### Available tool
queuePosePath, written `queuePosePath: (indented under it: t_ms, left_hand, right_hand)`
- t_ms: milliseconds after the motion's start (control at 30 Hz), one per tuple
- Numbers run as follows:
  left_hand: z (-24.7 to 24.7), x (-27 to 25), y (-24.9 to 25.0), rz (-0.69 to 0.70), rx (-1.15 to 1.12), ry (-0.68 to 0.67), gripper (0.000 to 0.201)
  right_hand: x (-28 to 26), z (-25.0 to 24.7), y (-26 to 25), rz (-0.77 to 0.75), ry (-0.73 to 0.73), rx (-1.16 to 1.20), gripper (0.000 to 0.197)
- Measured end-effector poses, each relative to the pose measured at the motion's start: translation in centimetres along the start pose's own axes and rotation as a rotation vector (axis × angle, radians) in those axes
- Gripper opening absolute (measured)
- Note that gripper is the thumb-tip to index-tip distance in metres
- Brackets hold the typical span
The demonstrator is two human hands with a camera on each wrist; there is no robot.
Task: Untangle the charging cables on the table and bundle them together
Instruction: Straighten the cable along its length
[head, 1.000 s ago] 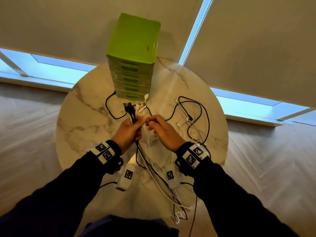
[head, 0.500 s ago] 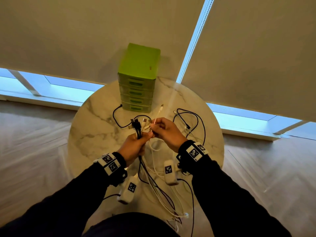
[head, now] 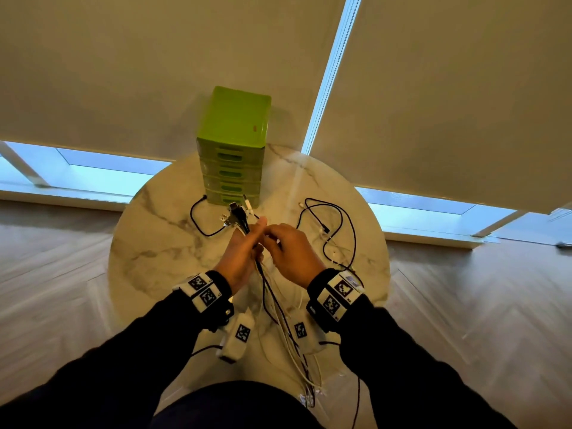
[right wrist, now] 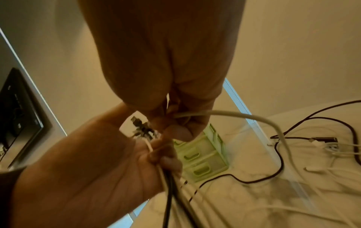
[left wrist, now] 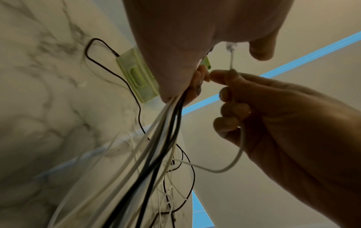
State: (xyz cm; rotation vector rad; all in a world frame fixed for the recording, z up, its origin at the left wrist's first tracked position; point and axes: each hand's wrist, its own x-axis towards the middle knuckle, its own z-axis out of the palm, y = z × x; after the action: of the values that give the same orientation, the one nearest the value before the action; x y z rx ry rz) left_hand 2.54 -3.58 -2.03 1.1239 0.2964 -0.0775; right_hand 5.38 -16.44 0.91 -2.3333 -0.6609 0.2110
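Observation:
Above the round marble table [head: 154, 249], my left hand [head: 240, 253] grips a bundle of black and white charging cables [left wrist: 156, 138], their plugs [head: 236, 215] sticking up past my thumb. Touching it on the right, my right hand [head: 289, 252] pinches a single white cable [left wrist: 237, 155] near its plug end [left wrist: 231, 50]. That white cable [right wrist: 254, 119] loops off to the right. The bundle's tails [head: 291, 345] hang down over the table's near edge. More black cable [head: 340, 224] and white cable [right wrist: 332, 148] lie loose on the right of the table.
A green plastic drawer unit [head: 232, 150] stands at the table's far edge, just beyond my hands. One black cable loop [head: 198, 222] lies left of the drawers. Roller blinds and low windows are behind the table, and wood floor surrounds it.
My right hand has brought the white cable's plug end in against the bundle in my left hand, and both hands have risen slightly. The head view has tilted up.

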Motion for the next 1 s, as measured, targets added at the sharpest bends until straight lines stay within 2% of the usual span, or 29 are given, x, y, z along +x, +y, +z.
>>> queuePosePath:
  t_ms: [133, 200, 267, 433, 567, 633, 733, 800, 867, 933, 1000]
  left_hand:
    - [-0.2, 0.2, -0.4, 0.036, 0.16, 0.0, 0.046]
    - [-0.3, 0.1, -0.6, 0.039, 0.21, -0.007, 0.046]
    - [-0.2, -0.1, -0.1, 0.025, 0.234, 0.034, 0.045]
    - [-2.0, 1.4, 2.0, 0.053, 0.175, 0.219, 0.039]
    - [-3.6, 2.5, 5.3, 0.146, 0.099, 0.396, 0.04]
    - [-3.9, 2.7, 6.9, 0.167, 0.043, 0.438, 0.041]
    - [-4.4, 2.8, 8.4, 0.177, -0.111, 0.382, 0.036]
    - [-4.2, 2.5, 8.8, 0.153, -0.175, 0.253, 0.039]
    - [-3.4, 2.0, 8.6, 0.102, -0.092, 0.13, 0.039]
    - [-2.3, 1.3, 7.5, 0.041, 0.043, 0.031, 0.035]
    - [-1.3, 0.6, 6.0, -0.02, 0.168, -0.033, 0.039]
  right_hand:
    - [-1.1, 1.0, -0.6, 0.023, 0.071, 0.023, 0.016]
    - [-1.4, 0.8, -1.0, 0.051, 0.057, 0.08, 0.009]
    - [-1.7, 0.4, -1.0, 0.07, 0.024, 0.081, 0.013]
    - [-3.5, -0.1, 1.4, 0.04, -0.181, -0.047, 0.039]
    - [-5.7, -0.1, 5.5, 0.128, -0.394, -0.025, 0.04]
    - [-6.6, -0.1, 7.3, 0.193, -0.395, 0.048, 0.039]
    - [-6.5, 0.0, 8.7, 0.27, -0.352, 0.16, 0.04]
    - [-5.3, -0.1, 9.0, 0.3, -0.376, 0.093, 0.042]
    - [-3.2, -0.5, 8.6, 0.329, -0.355, -0.032, 0.042]
    - [-0.7, -1.2, 7.1, 0.355, -0.205, -0.058, 0.041]
    - [1.3, -1.6, 4.2, 0.339, -0.028, 0.04, 0.041]
